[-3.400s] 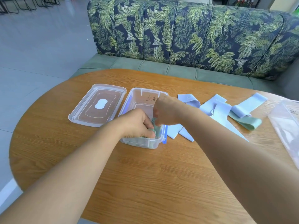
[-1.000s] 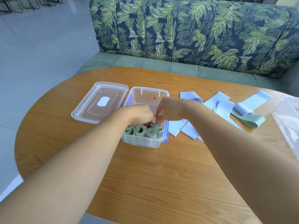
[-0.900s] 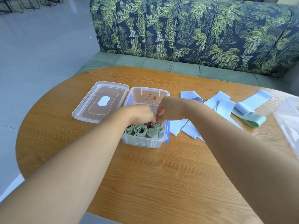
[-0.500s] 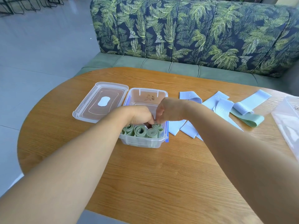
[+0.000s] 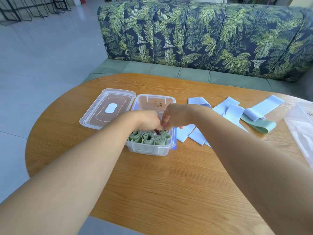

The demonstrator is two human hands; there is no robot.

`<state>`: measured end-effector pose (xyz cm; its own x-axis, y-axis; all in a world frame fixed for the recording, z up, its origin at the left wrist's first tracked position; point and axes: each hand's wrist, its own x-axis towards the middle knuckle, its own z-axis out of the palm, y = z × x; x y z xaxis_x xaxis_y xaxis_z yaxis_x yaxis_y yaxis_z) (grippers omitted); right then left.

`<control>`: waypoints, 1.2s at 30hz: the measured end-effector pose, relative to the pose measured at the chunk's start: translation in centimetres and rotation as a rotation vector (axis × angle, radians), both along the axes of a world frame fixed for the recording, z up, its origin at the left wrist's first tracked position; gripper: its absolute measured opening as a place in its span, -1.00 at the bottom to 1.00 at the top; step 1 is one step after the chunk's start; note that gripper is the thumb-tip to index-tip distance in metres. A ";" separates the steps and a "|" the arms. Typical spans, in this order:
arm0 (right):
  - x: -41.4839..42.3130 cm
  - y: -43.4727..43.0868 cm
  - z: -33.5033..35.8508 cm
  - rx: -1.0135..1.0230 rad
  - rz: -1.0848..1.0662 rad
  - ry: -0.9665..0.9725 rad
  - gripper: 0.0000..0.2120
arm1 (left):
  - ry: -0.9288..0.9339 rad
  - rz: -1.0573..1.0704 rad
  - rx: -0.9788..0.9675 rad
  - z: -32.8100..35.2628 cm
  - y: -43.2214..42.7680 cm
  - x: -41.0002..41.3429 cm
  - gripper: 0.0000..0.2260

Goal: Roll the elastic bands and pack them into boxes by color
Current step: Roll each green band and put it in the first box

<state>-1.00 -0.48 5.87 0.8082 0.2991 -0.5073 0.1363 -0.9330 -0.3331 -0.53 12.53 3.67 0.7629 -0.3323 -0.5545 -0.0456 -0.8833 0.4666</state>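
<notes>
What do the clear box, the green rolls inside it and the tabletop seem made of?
Clear rectangular box: glossy see-through plastic; the rolls show through its wall. Green rolled bands: matte, probably rubbery elastic; they curl in soft coils. Brown oval table: wood or wood-look laminate; grain lines show.

I count one clear box [image 5: 152, 150] with four rolled green bands [image 5: 148, 138] standing inside it. One lid [image 5: 94, 116] lies just left of the box. To the box's right there is one flat green band [image 5: 259, 126] and a heap of overlapping flat blue bands [image 5: 267, 106], at least three. Farther right is one plastic bag [image 5: 299, 126].
</notes>
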 end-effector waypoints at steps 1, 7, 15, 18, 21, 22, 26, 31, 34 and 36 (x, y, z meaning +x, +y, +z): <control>0.0 0.0 0.1 0.000 0.000 -0.003 -0.69 | -0.007 -0.014 -0.002 0.0 0.1 0.0 -0.85; -0.4 -0.3 0.5 -0.040 0.029 -0.018 -0.71 | -0.037 -0.042 0.035 0.0 0.0 0.0 -0.90; 0.0 -0.7 0.3 0.015 0.003 -0.024 -0.74 | -0.030 0.026 -0.034 0.6 0.0 0.0 -0.82; 0.1 -1.2 0.4 0.051 -0.031 -0.052 -0.75 | -0.041 0.035 -0.041 0.9 0.0 0.2 -0.80; 0.1 -2.2 0.2 0.259 -0.121 -0.157 -0.83 | -0.098 0.105 -0.118 1.1 0.0 0.5 -0.80; 0.1 -2.9 0.1 0.357 -0.168 -0.212 -0.85 | -0.150 0.150 -0.162 1.2 0.1 0.5 -0.81; -0.8 -6.8 -0.4 0.567 -0.396 -0.390 -0.84 | -0.397 0.240 -0.335 2.1 -0.4 -0.4 -0.82; -4.3 -12.5 -0.9 0.650 -0.592 -0.461 -0.86 | -0.471 0.051 -0.231 1.5 -2.9 -4.4 -0.69; -7.0 -16.2 -1.4 0.696 -0.707 -0.494 -0.87 | -0.694 -0.205 -0.037 0.4 -4.5 -6.7 -0.59; -8.8 -18.2 -1.9 0.698 -0.777 -0.506 -0.86 | -0.771 -0.335 0.029 -0.1 -5.7 -8.1 -0.56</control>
